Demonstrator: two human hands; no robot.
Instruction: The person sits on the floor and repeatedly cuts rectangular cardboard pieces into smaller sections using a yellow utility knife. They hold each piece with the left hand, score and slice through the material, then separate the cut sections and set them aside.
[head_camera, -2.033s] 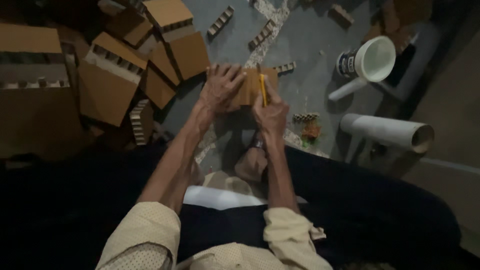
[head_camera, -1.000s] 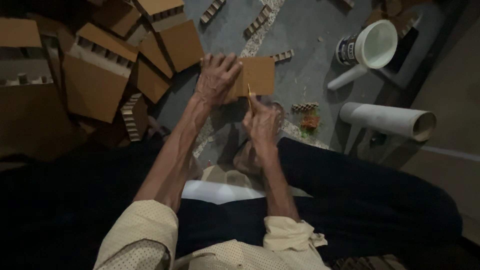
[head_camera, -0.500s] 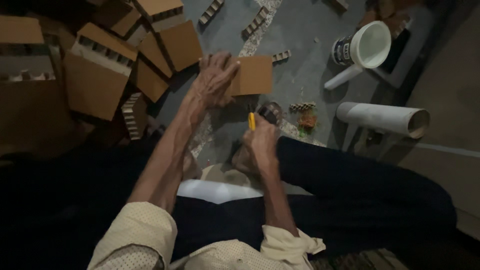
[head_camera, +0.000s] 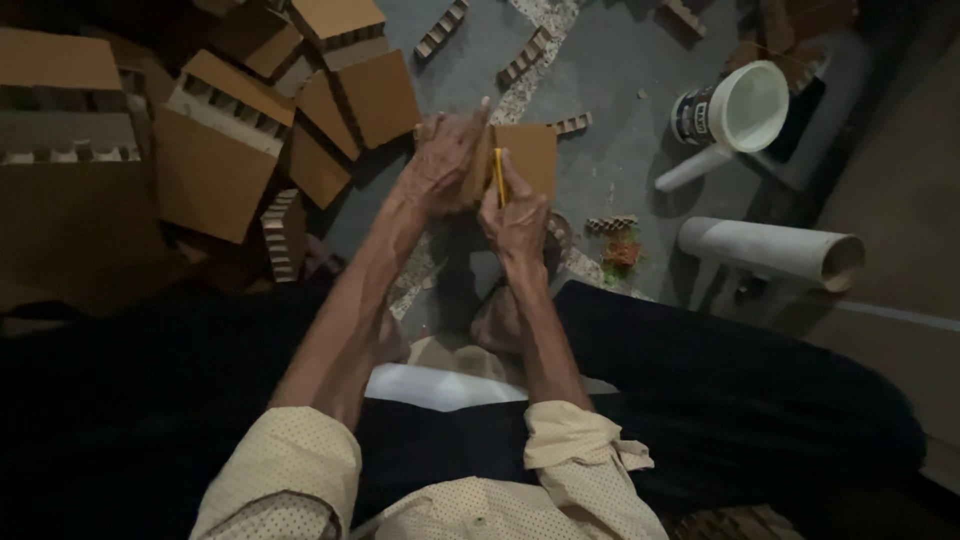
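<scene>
Cardboard square (head_camera: 528, 155), brown, flat face up, held above the grey floor (head_camera: 620, 160) just in front of the person's knees. Left hand (head_camera: 440, 160) grips its left edge, fingers curled over the top face, thumb side hidden under the board, so closed on it. Right hand (head_camera: 515, 215) sits at the near edge of the square, fingers pinched shut round a thin yellow tool (head_camera: 499, 178), prob. a cutter or pencil, can't tell which; its tip rests on the square's left part, right by the left hand's fingers.

Rel. to the square: pile of cardboard pieces (head_camera: 220, 150) lies to its left, w/ several honeycomb-core slabs stacked loosely and overlapping. Narrow honeycomb strips (head_camera: 527, 55) lie on the floor beyond it, another short strip touching or just behind its far right corner. White bucket (head_camera: 745, 105) stands well to its right, tilted toward the camera, w/ a pale handle-like piece below it. White tube (head_camera: 770, 250) lies on its side right of the square and nearer the person. Small orange scrap (head_camera: 622, 250) on floor btw. the square and the tube.
</scene>
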